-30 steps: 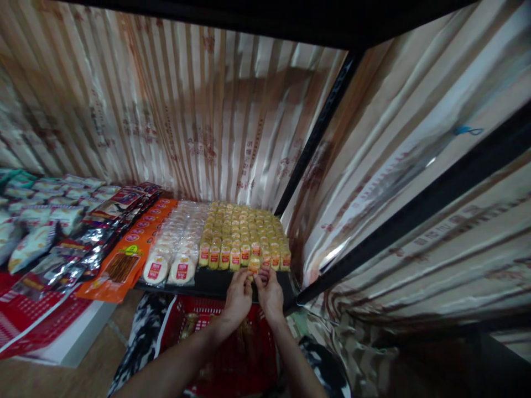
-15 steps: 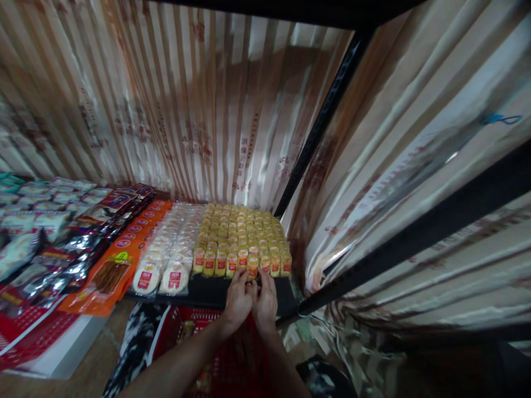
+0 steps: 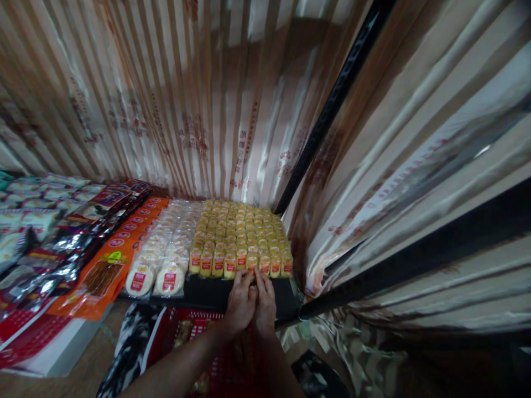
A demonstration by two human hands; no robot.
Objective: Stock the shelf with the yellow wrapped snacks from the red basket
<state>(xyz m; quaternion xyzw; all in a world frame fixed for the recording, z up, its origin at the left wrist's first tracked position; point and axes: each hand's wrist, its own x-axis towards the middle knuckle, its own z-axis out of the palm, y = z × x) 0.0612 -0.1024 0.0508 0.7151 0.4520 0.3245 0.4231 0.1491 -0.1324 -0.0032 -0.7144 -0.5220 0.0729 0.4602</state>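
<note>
Small yellow snack packets (image 3: 236, 235) with red and white labels stand in tight rows on a black shelf (image 3: 203, 290). My left hand (image 3: 241, 301) and my right hand (image 3: 264, 301) are side by side at the front row, thumbs close together. Their fingertips close on the lower sides of one front snack packet (image 3: 251, 261), which stands upright among its neighbours. My own fingers partly hide its bottom. Below my forearms is a red basket (image 3: 172, 326) holding several yellowish packets, hard to make out in the dark.
Left of the yellow rows lie round white crackers (image 3: 170, 279) in clear wrap, an orange snack bag (image 3: 103, 276) and dark shiny bags (image 3: 78, 243). A black upright post (image 3: 315, 138) and a slanting black bar (image 3: 398, 260) edge the right side. Printed striped sheeting (image 3: 199, 110) hangs behind.
The front packet at my fingertips has moved slightly back, more in line with its row. My hands stay close together beside it. The view has tilted and shifted a little.
</note>
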